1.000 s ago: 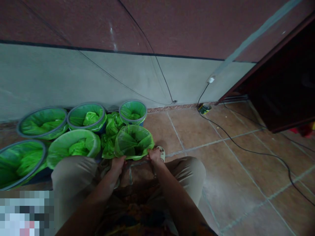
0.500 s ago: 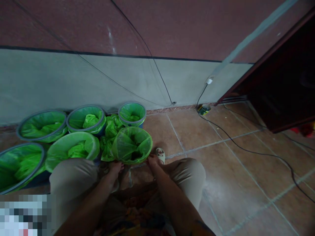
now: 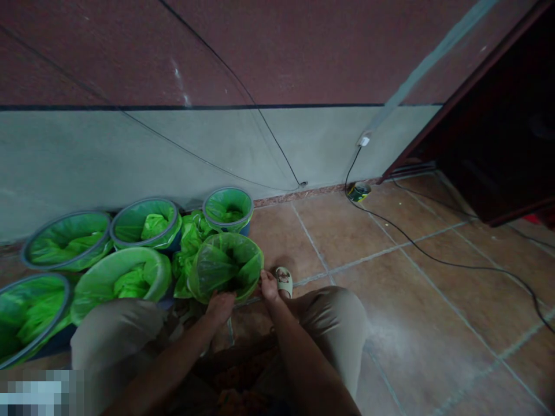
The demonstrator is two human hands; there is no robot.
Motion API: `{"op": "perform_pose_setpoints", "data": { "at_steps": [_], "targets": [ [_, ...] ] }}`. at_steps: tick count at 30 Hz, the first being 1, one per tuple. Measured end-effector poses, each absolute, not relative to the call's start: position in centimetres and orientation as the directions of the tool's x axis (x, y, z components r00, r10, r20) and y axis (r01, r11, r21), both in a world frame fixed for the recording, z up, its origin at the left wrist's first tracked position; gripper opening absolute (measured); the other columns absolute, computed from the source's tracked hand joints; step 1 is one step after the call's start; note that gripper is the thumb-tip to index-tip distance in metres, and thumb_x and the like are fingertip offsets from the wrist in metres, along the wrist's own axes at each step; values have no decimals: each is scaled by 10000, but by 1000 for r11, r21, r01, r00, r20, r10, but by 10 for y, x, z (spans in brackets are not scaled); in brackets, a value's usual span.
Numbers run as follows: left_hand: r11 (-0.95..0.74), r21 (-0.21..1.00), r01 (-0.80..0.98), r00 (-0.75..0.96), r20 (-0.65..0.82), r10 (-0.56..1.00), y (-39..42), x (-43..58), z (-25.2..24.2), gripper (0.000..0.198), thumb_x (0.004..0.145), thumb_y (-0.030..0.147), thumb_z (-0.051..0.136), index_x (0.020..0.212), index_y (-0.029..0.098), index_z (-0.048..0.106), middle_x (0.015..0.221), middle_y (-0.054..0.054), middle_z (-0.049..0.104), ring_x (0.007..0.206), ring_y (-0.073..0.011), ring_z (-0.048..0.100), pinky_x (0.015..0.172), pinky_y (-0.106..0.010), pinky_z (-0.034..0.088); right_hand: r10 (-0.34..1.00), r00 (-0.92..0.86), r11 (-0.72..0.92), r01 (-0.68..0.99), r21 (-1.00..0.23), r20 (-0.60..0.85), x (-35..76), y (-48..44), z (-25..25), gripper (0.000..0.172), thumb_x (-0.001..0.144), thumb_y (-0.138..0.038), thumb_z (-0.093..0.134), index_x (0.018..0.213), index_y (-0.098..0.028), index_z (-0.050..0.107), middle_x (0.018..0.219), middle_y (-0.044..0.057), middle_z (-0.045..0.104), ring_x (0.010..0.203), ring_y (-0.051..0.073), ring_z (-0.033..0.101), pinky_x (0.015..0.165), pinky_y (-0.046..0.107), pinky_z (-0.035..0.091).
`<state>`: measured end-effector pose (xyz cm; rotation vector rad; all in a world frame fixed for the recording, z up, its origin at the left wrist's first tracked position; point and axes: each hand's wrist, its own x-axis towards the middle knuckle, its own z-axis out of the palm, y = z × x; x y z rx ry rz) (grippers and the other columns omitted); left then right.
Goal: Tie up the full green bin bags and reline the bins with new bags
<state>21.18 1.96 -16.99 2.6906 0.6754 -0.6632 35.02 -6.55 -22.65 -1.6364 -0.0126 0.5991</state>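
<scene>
A green translucent bin bag (image 3: pixel 213 267) lines a round bin between my knees, its mouth spread wide and folded over the rim. At the near side of that rim, my left hand (image 3: pixel 221 306) is closed on the bag's edge. My right hand (image 3: pixel 269 286) pinches the same edge on the right side. The bin's body is mostly hidden beneath the bag. Against its left side lies a crumpled heap of green bags (image 3: pixel 188 234).
Several bag-lined bins stand to the left, including a pale green-rimmed bin (image 3: pixel 162 268) and a small grey-rimmed bin (image 3: pixel 243 222) by the wall. A black cable (image 3: pixel 437 264) crosses the tiled floor (image 3: pixel 425 312). A dark tin (image 3: pixel 359 192) sits near the doorway.
My left hand has moved right along the bag's near edge, towards its middle. My right hand has risen slightly up the right side. The camera view has shifted a little.
</scene>
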Motion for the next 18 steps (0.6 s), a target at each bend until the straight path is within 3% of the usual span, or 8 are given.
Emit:
{"op": "perform_pose_setpoints", "data": {
  "at_steps": [5,8,11,13,16,18],
  "targets": [
    [-878,104,467,788,-499,360,56,207,-172,404,858,100,399,1081,220,714,1093,-107,710,1145,-282,567,1118,-559,236,122,798,-88,-583,-808,-590,365,-72,-215,209,839,-336,515,680,-204,538,453,-46,479,377,119,454,354,209,368],
    [-922,138,362,829,-499,251,81,214,-160,372,822,149,479,1096,249,710,1211,-120,657,1245,-319,490,1117,-597,196,72,763,-19,-642,-766,-642,371,-72,-208,164,850,-293,483,717,-207,528,473,-55,474,404,116,473,372,198,394],
    [-873,304,382,827,-534,176,99,241,-143,614,699,150,606,1302,262,589,1372,-107,559,1267,-313,493,1088,-493,326,52,750,1,-660,-751,-659,371,-69,-207,148,852,-296,469,772,-197,545,528,-50,505,423,108,478,394,201,411],
    [-791,421,443,834,-516,193,104,267,-138,730,718,133,574,1432,221,446,1436,-103,505,1244,-264,535,1055,-372,397,48,744,16,-667,-745,-666,369,-66,-209,162,844,-320,477,808,-187,561,567,-44,528,433,102,480,404,200,406],
    [-724,455,519,841,-422,338,98,304,-149,738,756,39,495,1474,129,355,1515,-152,403,1345,-245,451,1114,-322,338,81,763,7,-644,-765,-642,366,-61,-217,245,827,-356,491,939,-170,605,633,-31,567,463,101,497,418,197,397],
    [-638,514,573,816,-436,380,89,320,-165,700,776,28,536,1452,125,381,1510,-165,400,1367,-259,422,1130,-334,322,130,796,-39,-591,-806,-591,365,-57,-223,328,819,-356,486,1046,-159,617,681,-11,608,505,116,533,448,208,419]
  ]
}}
